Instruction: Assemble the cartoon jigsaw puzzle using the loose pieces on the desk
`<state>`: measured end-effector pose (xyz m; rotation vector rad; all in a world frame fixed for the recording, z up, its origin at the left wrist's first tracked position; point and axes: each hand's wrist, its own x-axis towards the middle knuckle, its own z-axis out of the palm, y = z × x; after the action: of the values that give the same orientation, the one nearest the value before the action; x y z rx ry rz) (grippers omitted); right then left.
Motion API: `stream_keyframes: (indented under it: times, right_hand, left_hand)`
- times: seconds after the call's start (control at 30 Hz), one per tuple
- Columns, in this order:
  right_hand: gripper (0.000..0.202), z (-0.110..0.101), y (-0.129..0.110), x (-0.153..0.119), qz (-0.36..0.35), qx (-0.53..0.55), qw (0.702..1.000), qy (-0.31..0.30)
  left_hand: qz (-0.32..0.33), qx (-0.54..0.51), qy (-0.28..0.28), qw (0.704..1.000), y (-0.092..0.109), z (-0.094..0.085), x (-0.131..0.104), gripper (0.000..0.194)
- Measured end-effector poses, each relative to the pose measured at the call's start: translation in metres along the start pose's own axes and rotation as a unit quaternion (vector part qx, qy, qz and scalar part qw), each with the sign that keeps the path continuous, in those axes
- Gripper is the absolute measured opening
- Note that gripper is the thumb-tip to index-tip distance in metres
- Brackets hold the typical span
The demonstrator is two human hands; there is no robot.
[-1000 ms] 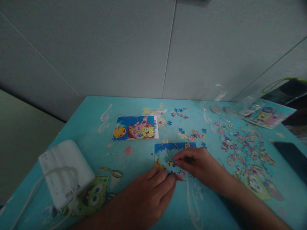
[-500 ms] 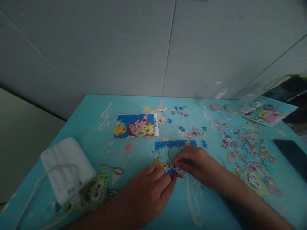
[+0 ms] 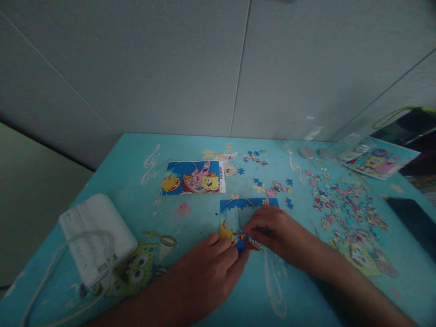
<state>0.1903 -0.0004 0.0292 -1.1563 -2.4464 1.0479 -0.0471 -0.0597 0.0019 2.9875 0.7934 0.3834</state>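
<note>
A partly assembled jigsaw puzzle [image 3: 225,206] lies on the light blue table between my hands, with a bare gap in its middle. My left hand [image 3: 218,265] bears on its lower left part, fingers curled together and thumb along the bottom edge. Thumb and forefinger of my right hand [image 3: 272,227] pinch a small puzzle piece over the lower middle; my fingers mostly cover it. Behind the puzzle is a printed picture card [image 3: 194,178] of cartoon figures in a boat. Loose pieces [image 3: 277,187] are scattered right of the puzzle.
A big heap of puzzle pieces [image 3: 347,204] spreads across the right. Beyond it are clear bottles [image 3: 313,129] and a second picture card [image 3: 379,161]. A dark flat object [image 3: 410,218] sits at the right edge. At left lies a white box-shaped device [image 3: 98,236] with a cable.
My right fingers have shifted very slightly left and down over the lower part of the puzzle. My left hand stays almost where it was.
</note>
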Motion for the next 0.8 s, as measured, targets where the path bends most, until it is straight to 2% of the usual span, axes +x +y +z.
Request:
stream_keyframes:
  times: [0.53,0.7,0.8]
  right_hand:
    - [0.013,-0.002,-0.006,0.001,-0.002,0.004,1.0,0.01]
    - [0.015,-0.016,-0.013,-0.003,0.057,0.063,0.994,0.072]
    - [0.015,-0.027,-0.009,-0.009,0.081,0.071,0.992,0.067]
  left_hand:
    - [-0.004,-0.011,-0.012,1.0,0.0,0.0,0.001,0.034]
    - [-0.009,-0.016,-0.01,1.0,0.001,0.0,0.0,0.034]
    - [-0.007,-0.018,-0.014,1.0,0.0,-0.001,0.0,0.035]
